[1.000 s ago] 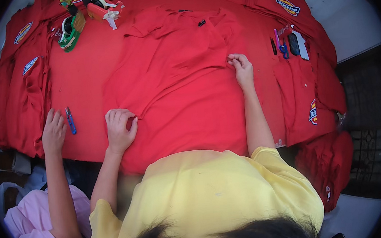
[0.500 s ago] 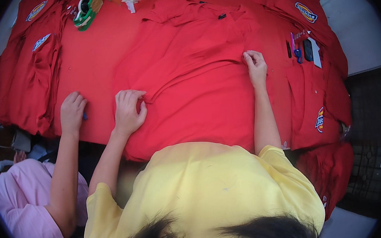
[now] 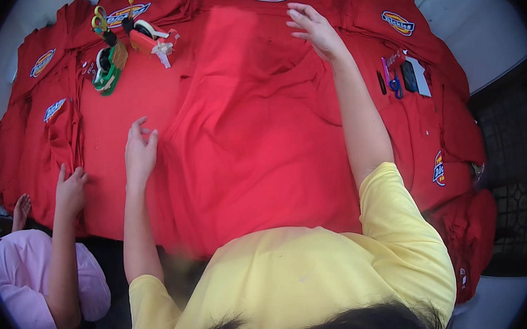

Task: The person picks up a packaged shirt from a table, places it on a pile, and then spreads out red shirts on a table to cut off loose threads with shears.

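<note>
In front of me a red shirt point(image 3: 263, 158) lies loosely spread, with soft folds; its far part is blurred. My right hand point(image 3: 316, 31) is raised over the far right part of the shirt, fingers spread and nothing in them. Beyond the shirt's left edge, my left hand point(image 3: 141, 153) hovers with its fingers loosely parted and holds nothing I can see. The red tabletop point(image 3: 113, 196) shows beneath and around it.
Red garments with logo patches point(image 3: 33, 147) line the left, far and right sides. Green point(image 3: 107, 71) and red point(image 3: 151, 44) tape dispensers, with scissors point(image 3: 99, 19), stand far left. A phone point(image 3: 410, 76) and blue scissors point(image 3: 396, 88) lie right. A co-worker's hand point(image 3: 70, 192) touches the left pile.
My right hand has left the shirt's right side and risen toward the far end. My left hand has come off the shirt and leftward. The shirt's folds have shifted; the co-worker's hand moved left.
</note>
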`<state>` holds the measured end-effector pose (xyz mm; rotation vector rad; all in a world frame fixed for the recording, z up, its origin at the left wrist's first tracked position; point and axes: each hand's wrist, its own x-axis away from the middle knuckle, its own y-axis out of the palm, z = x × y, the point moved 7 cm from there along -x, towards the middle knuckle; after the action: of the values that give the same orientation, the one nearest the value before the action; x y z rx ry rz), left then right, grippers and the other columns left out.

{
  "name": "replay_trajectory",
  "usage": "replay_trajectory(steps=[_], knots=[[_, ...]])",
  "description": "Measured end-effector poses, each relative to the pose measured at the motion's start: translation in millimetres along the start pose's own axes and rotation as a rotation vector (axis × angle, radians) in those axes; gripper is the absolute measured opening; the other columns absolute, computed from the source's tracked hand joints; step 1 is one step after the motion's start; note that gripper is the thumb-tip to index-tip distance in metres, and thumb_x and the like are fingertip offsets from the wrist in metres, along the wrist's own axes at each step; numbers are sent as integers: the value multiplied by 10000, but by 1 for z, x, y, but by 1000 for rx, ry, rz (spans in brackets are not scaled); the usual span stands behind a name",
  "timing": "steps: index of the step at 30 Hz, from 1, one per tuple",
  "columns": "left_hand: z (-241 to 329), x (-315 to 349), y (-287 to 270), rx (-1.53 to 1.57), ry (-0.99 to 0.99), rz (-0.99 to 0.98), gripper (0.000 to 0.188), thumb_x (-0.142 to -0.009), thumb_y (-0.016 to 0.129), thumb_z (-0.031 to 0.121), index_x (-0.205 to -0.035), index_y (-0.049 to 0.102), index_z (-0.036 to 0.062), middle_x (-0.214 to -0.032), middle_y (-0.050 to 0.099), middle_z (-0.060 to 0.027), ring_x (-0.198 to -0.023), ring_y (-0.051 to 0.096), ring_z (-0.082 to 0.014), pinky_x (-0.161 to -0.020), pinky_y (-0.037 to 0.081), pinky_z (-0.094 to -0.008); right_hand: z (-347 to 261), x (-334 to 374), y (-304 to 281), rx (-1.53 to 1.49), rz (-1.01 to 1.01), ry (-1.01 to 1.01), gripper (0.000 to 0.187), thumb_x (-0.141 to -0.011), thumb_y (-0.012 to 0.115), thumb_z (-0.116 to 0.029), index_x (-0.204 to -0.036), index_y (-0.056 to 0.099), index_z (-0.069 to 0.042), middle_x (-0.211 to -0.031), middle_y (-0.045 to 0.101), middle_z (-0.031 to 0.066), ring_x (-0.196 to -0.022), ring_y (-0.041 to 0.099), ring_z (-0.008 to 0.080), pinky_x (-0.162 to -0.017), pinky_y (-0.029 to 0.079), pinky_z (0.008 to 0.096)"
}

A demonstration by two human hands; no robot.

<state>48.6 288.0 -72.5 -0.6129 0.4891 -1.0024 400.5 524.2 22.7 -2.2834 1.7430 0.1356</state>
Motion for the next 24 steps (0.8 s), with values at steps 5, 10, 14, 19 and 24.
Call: replay_trajectory(steps=[5, 10, 14, 19, 24], knots=[[63, -41, 35, -190, 503, 88, 253, -866, 569, 140, -1092, 604, 33, -1055, 583, -140, -973, 545, -317, -877, 433, -403, 92, -33, -109, 841, 217, 206, 357, -832, 609, -314, -1061, 651, -42, -938, 687, 139, -943, 651, 276, -828, 496, 380], [108, -136, 99, -80, 590, 31, 242, -860, 525, 78, -1072, 631, 31, -1159, 588, -147, -1111, 511, -327, -944, 412, -402, 117, -8, -104, 1146, 239, 328, 305, -796, 665, -258, -1032, 663, -65, -988, 664, 177, -990, 619, 336, -835, 488, 437], [104, -222, 163, -222, 675, 163, 314, -863, 558, 163, -1147, 618, 43, -1250, 569, -116, -1196, 490, -316, -1001, 385, -395, 101, -31, -98, 1076, 236, 204, 308, -779, 700, -243, -1032, 664, -70, -986, 669, 164, -966, 628, 326, -824, 493, 437], [116, -269, 176, -284, 379, -378, 514, -759, 699, 360, -1162, 615, 52, -1162, 627, -118, -1117, 556, -352, -961, 422, -390, 85, -75, -131, 617, 305, 211, 267, -812, 668, -207, -1037, 666, -64, -928, 683, 137, -883, 657, 244, -778, 495, 386], [129, -288, 125, 695, 84, -570, 315, -876, 625, 167, -1129, 596, -18, -1029, 650, -85, -933, 624, -149, -837, 493, -278, 89, -91, -152, 479, 146, 123, 220, -822, 663, -167, -983, 667, -17, -809, 654, 31, -726, 574, 96, -647, 438, 258]])
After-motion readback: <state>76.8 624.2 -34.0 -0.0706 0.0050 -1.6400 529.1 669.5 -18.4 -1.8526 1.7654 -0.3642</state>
